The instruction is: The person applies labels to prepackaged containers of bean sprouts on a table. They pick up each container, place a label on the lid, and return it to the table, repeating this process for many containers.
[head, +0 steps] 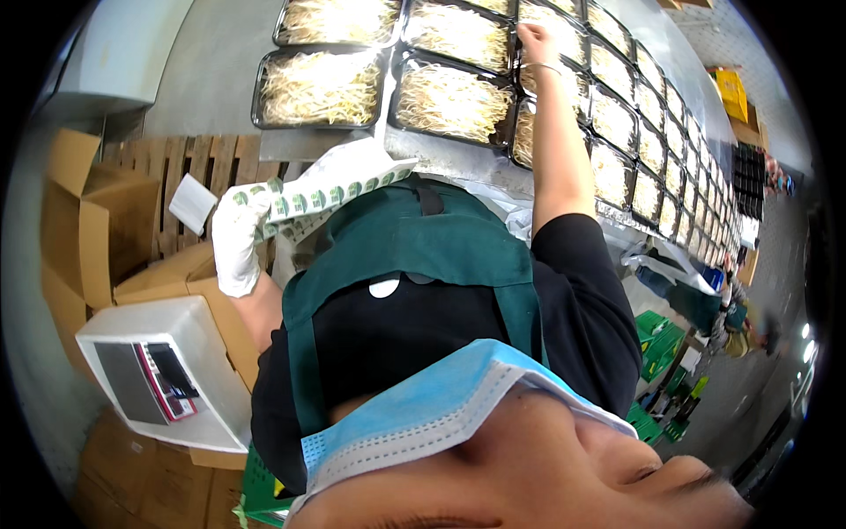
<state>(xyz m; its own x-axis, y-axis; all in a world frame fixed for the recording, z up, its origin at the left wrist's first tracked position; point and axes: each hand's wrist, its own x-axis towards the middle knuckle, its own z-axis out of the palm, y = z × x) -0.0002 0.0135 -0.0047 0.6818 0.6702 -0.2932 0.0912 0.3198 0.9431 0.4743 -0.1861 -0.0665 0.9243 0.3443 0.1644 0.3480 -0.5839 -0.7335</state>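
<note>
My left hand [238, 231], in a white glove, grips a strip of round green stickers [317, 198] on white backing paper in front of my green apron. My bare right hand [538, 43] reaches out over the rows of trays, its fingers drawn together at the edge of a black plastic tray of bean sprouts [552, 30]; whether anything is between the fingertips cannot be told. Nearer to me stand more black trays of bean sprouts [453, 99], and another such tray [320, 89] is at the left end of the metal table.
Rows of filled trays run along the metal table [436, 149] to the right. At left are an open cardboard box [96, 244], a wooden pallet [178, 152] and a white foam box [218, 397]. Green crates [657, 344] and people [740, 317] are farther right.
</note>
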